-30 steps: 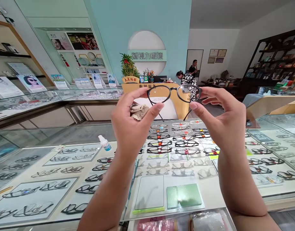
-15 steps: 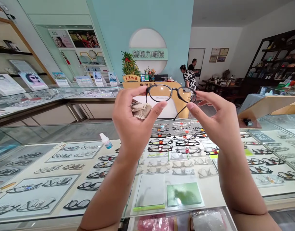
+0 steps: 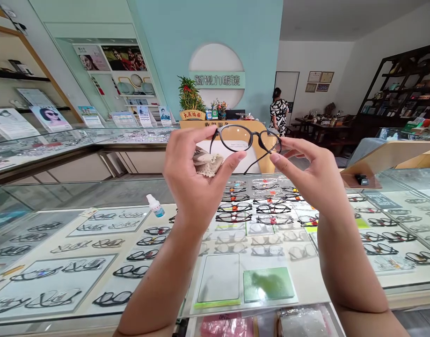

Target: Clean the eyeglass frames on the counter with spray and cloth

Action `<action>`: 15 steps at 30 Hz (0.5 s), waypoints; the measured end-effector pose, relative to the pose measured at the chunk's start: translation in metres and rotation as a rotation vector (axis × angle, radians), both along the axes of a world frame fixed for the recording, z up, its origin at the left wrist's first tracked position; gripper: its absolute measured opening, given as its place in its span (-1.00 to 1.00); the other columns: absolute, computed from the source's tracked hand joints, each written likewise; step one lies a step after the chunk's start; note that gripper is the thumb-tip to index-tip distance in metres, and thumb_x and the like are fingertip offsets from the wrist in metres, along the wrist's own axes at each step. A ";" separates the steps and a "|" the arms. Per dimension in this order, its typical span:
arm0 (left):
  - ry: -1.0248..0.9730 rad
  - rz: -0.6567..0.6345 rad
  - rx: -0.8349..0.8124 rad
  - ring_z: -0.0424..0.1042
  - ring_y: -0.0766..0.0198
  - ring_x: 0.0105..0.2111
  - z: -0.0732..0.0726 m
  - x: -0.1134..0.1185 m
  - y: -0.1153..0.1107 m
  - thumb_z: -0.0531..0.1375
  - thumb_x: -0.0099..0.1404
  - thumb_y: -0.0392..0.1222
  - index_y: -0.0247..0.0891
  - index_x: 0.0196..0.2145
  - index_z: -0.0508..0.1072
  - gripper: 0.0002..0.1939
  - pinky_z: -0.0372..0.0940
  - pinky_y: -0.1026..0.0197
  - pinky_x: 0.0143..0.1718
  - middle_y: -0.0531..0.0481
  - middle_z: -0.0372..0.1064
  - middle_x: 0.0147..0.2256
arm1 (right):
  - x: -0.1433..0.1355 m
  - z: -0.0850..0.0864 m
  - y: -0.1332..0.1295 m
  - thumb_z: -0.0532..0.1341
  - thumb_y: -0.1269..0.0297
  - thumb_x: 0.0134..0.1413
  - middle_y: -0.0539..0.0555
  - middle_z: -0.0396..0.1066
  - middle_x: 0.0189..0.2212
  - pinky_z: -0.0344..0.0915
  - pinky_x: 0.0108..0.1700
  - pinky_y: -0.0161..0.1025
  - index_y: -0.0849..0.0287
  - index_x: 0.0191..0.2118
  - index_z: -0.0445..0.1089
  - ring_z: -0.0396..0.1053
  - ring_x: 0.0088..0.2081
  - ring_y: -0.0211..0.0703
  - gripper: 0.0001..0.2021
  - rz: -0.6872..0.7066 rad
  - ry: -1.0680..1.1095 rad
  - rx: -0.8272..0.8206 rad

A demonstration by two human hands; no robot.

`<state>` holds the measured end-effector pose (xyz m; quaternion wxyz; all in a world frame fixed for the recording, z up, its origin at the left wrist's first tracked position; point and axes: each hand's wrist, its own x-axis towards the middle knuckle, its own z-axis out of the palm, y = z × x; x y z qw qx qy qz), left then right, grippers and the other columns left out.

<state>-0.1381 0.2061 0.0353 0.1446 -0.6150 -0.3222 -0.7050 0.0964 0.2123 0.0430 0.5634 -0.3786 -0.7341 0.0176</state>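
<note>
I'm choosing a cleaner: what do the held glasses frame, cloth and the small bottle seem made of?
Frame: probably plastic, smooth black with slight sheen. Cloth: soft matt fabric, judging by folds and zigzag edge. Bottle: likely smooth plastic, given its moulded white top.

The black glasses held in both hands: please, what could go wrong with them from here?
The black glasses are held only at their ends, by the left hand and right hand; a slip might drop them onto the glass counter. The thumbs, near the lenses, could smudge them. The cloth, tucked in the left hand, might slip out.
</note>
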 end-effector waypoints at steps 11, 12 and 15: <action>-0.020 -0.091 -0.018 0.49 -0.16 0.21 0.001 -0.002 0.002 0.57 0.22 0.20 0.09 0.03 0.62 -0.51 0.54 -0.22 0.07 -0.11 0.57 0.07 | 0.001 0.000 0.003 0.41 -0.11 0.32 0.16 0.71 -0.01 0.59 0.04 0.10 0.02 0.12 0.66 0.65 -0.07 0.06 -0.58 0.024 0.007 -0.017; -0.028 -0.089 -0.029 0.51 -0.15 0.18 0.001 -0.003 0.003 0.56 0.22 0.21 0.09 0.02 0.62 -0.52 0.54 -0.23 0.07 -0.10 0.58 0.07 | 0.000 0.000 0.004 0.42 -0.10 0.32 0.15 0.71 -0.01 0.59 0.05 0.10 0.01 0.13 0.65 0.65 -0.07 0.06 -0.59 0.015 0.019 0.009; -0.057 -0.078 -0.076 0.58 -0.10 0.06 0.001 -0.007 0.010 0.54 0.24 0.27 0.09 0.00 0.64 -0.54 0.52 -0.24 0.05 -0.05 0.63 0.02 | -0.005 -0.002 0.007 0.42 -0.09 0.31 0.15 0.68 0.01 0.58 0.07 0.10 -0.02 0.16 0.63 0.63 -0.04 0.08 -0.58 -0.029 0.070 0.126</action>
